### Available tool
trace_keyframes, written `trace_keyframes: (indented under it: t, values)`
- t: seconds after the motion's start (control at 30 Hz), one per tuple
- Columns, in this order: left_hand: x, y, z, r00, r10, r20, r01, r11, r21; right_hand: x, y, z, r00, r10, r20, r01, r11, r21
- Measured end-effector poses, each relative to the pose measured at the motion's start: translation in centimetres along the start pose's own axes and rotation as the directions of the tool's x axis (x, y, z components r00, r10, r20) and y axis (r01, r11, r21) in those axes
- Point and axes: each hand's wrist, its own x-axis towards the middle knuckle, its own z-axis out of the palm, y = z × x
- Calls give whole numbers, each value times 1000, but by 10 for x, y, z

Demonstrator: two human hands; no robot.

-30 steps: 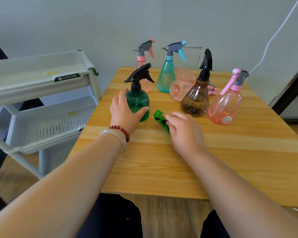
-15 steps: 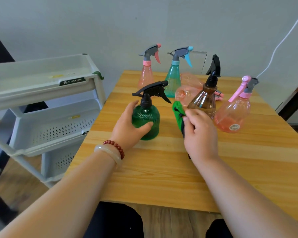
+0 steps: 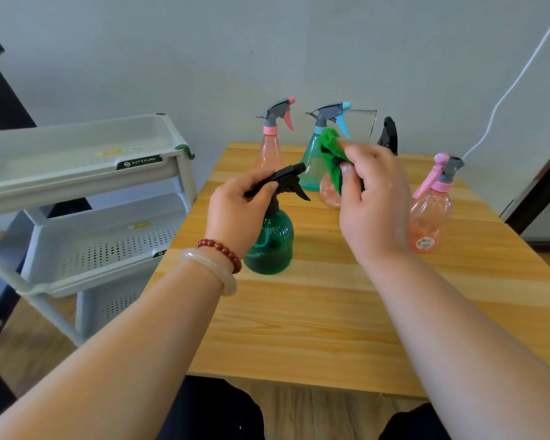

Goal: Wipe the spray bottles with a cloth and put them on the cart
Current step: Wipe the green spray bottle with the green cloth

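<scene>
While my left hand curls round the black trigger head of the green spray bottle, thumb on the near side and fingers over the top, the bottle stands upright towards the left edge of the wooden counter; I cannot tell whether its base rests on the wood or hangs just above it. My right hand is raised just to the right of that trigger head and apart from it, pinching a bunched green cloth between thumb and fingers, so that the cloth sticks up above my fingertips and clear of the green bottle. Behind the cloth stands a teal bottle with a blue trigger, and just left of it a tall pink bottle with a grey head. A black sprayer head shows over my right knuckles, its bottle hidden by the hand. Below the cloth I see part of a pale pink bottle, too covered to say how it lies. A round pink bottle stands upright to the right of my right hand. On my left wrist sit a red bead bracelet and a pale bangle. The white cart stands just beside the counter's left edge, a solid top tray over a perforated tray.
</scene>
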Motion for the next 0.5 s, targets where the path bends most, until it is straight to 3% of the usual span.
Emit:
trace_keyframes:
  t: [0.27,0.5]
  values:
    - [-15,1,11,1000,27,4,-26,995,-94,-4,-7,17,990,-105,92,110,993,-51]
    - [-20,0,17,997,60,-49,-64,995,-80,-16,-5,23,936,-203,288,243,963,-112]
